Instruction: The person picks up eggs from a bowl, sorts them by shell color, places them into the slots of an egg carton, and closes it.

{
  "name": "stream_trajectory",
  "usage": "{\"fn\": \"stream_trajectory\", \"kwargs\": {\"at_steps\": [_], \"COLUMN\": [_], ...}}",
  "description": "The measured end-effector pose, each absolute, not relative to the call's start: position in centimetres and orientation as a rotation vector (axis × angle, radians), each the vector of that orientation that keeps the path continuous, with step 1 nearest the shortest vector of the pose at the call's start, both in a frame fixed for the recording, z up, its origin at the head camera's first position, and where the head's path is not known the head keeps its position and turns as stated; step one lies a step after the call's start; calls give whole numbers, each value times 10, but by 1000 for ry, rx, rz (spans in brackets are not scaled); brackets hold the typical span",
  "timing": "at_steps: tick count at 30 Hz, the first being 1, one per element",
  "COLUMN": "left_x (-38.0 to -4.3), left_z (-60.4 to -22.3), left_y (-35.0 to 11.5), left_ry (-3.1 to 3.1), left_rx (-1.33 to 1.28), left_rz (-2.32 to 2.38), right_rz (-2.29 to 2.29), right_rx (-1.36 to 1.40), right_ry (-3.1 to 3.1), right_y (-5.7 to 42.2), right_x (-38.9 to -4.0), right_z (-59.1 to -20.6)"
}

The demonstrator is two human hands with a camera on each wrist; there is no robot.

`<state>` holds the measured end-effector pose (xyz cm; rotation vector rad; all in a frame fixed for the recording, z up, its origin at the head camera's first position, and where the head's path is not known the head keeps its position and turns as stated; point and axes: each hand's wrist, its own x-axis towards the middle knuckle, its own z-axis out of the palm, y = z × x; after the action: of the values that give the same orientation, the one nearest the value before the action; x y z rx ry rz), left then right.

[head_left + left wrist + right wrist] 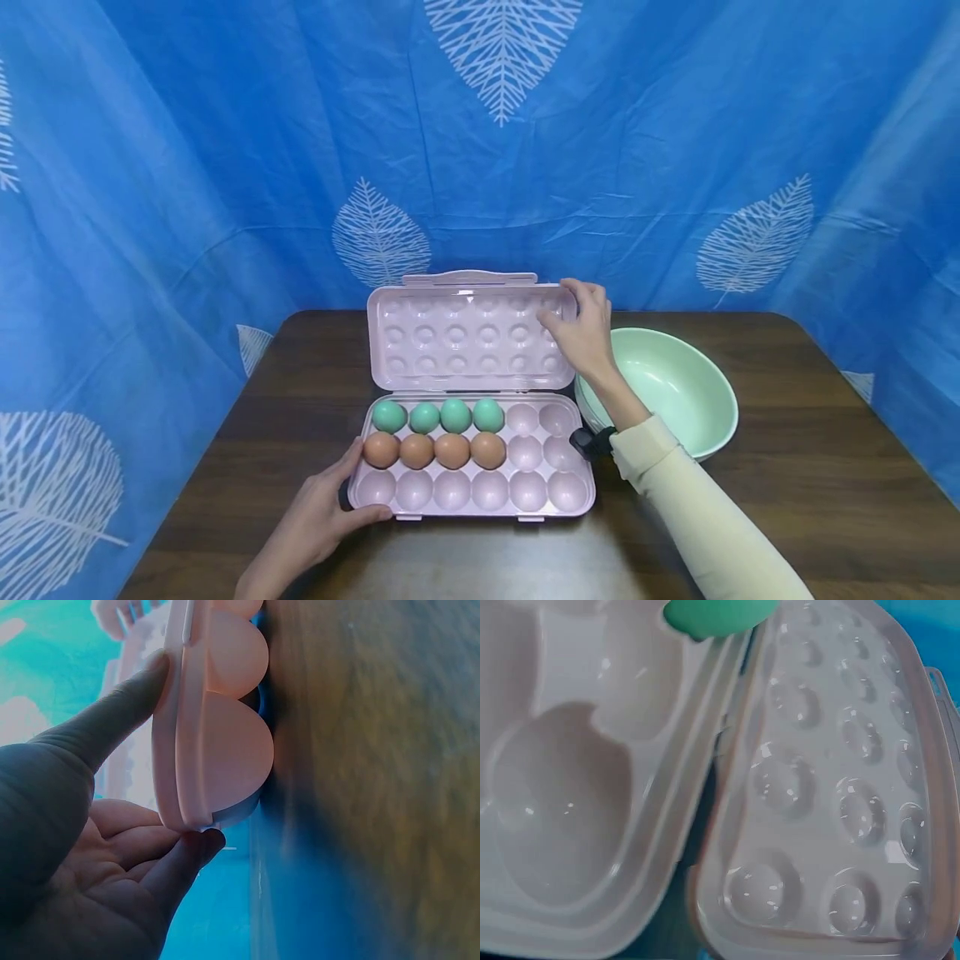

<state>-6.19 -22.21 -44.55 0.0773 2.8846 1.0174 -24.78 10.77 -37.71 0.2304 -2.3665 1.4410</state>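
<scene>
A pink plastic egg box (471, 510) lies on the table with its lid (472, 321) raised at the back, the dimpled inside facing me. Several green eggs (455, 416) fill the left part of the back row, and several brown eggs (452, 451) sit in the middle row. The front row holds no eggs. My left hand (311, 517) grips the box's left end; in the left wrist view its thumb (124, 712) presses on the rim. At the lid's upper right corner, my right hand (588, 329) pinches the edge between thumb and fingers.
A pale green bowl (678, 392) stands right of the box, partly behind my right forearm. The dark wooden table (810, 475) meets a blue curtain (585, 167) with white leaf prints at its back and sides.
</scene>
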Motion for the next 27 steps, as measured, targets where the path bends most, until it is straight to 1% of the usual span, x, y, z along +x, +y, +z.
{"fn": "stream_trajectory", "kwargs": {"at_steps": [8, 19, 27], "left_x": [-61, -61, -62], "left_z": [-444, -442, -441], "left_y": [-223, -222, -224], "left_ry": [2881, 2892, 2917], "left_rx": [71, 109, 158], "left_rz": [1006, 1024, 1043], "right_rz": [1316, 1250, 1162], "right_rx": [423, 527, 611], "right_ry": [-2364, -2474, -2426], "right_y": [114, 123, 128], "right_x": [-216, -181, -156], "right_z": [-369, -361, -368]}}
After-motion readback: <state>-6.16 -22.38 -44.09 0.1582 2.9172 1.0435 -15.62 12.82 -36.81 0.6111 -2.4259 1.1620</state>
